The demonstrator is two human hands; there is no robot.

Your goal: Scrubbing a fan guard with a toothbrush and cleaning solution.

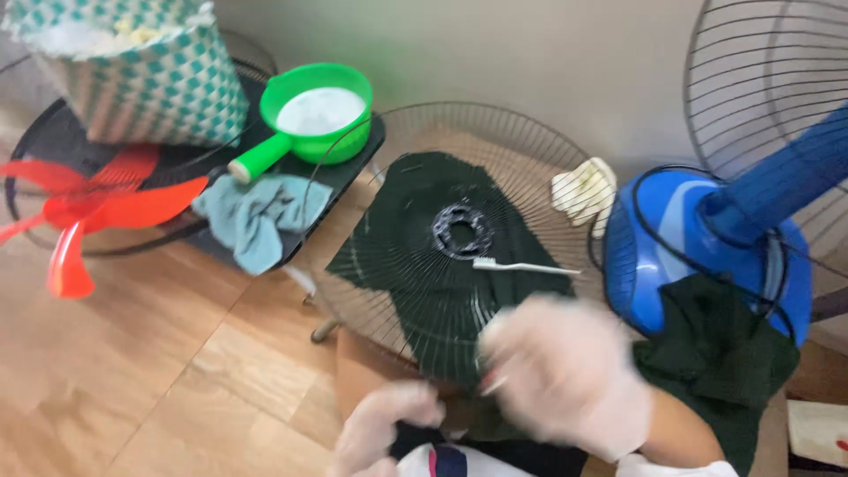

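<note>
A round wire fan grille (530, 159) lies flat over a dark green cloth (397, 247) in front of me. A white toothbrush (521, 266) rests on the grille beside its dark centre ring (461, 231). Both my hands wear thin pale gloves and are blurred. My right hand (565, 375) hovers at the grille's near rim, with something thin and reddish at its fingertips. My left hand (384, 424) is lower left, fingers curled, near my lap. Whether either hand grips anything is hidden by the blur.
A green ladle (322, 110) of white liquid sits on a black tray (353, 163) beside a teal rag (256, 216). Red fan blades (97, 208) and a checked teal basket (150, 79) are at left. A blue fan body (698, 238), another grille (760, 79) and a crumpled white cloth (583, 190) are at right.
</note>
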